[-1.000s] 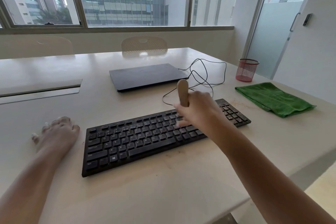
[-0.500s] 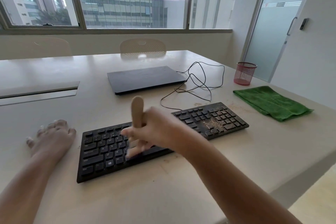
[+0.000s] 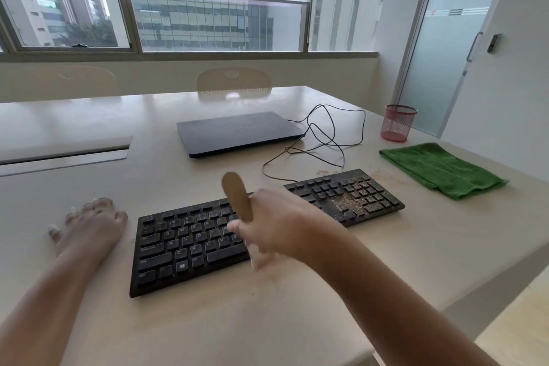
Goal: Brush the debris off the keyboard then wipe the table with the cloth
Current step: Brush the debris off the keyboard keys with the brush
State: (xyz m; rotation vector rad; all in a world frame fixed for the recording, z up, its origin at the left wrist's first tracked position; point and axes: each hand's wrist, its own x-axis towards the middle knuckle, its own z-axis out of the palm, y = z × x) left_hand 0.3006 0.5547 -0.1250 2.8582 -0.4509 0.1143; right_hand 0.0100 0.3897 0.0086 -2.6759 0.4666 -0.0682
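- Black keys of the keyboard (image 3: 190, 244) lay nearest, the board slanting across the pale desk (image 3: 297, 321), its far-right end farther away than its near-left end.
- Over the middle of the keyboard, the right hand (image 3: 276, 226) was curled round a wooden-handled brush (image 3: 237, 199); the handle stood up above the fist and the bristles blurred pale at the keyboard's near edge.
- Just left of the keyboard, the left hand (image 3: 89, 226) rested flat on the desk with fingers spread, gripping nothing.
- On the keyboard's right end, brown debris (image 3: 353, 199) lay thick over the number keys, with a little more scattered on the desk just past that end.
- Right of the keyboard, apart from it, lay the folded green cloth (image 3: 439, 169).
- Behind the keyboard trailed a looped black cable (image 3: 329, 140), then a closed dark laptop (image 3: 237, 132).
- Beyond the cloth stood a red mesh cup (image 3: 398, 122).
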